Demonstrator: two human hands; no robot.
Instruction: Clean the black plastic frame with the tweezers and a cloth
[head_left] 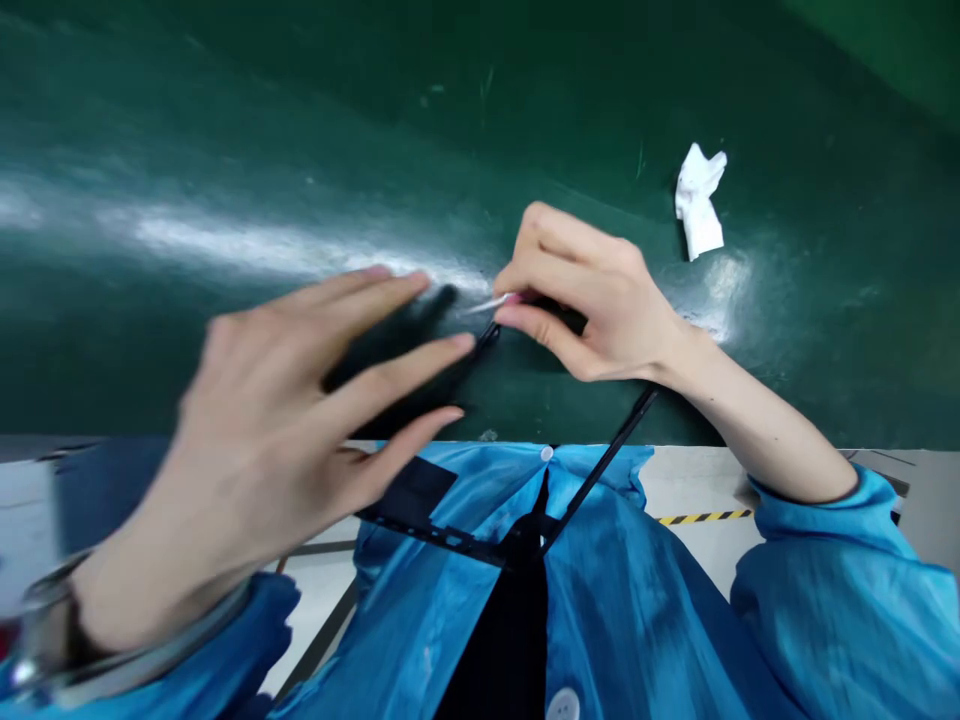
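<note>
A thin black plastic frame (600, 467) lies partly on the green table and juts over its front edge towards my jacket. My left hand (292, 420) is spread above the frame's left side, fingers apart and slightly blurred; whether it touches the frame I cannot tell. Between the thumb and forefinger of my right hand (592, 290) is a thin white strip (489, 304) with a pink part at the fingertips. Its pale end points left, close to the frame's far corner. The right hand covers part of the frame's far side.
A crumpled white piece of paper or tissue (699, 200) lies on the green table (300, 120), beyond my right hand. Below the table edge are my blue jacket (645, 620) and the floor with a yellow-black striped tape (705, 518).
</note>
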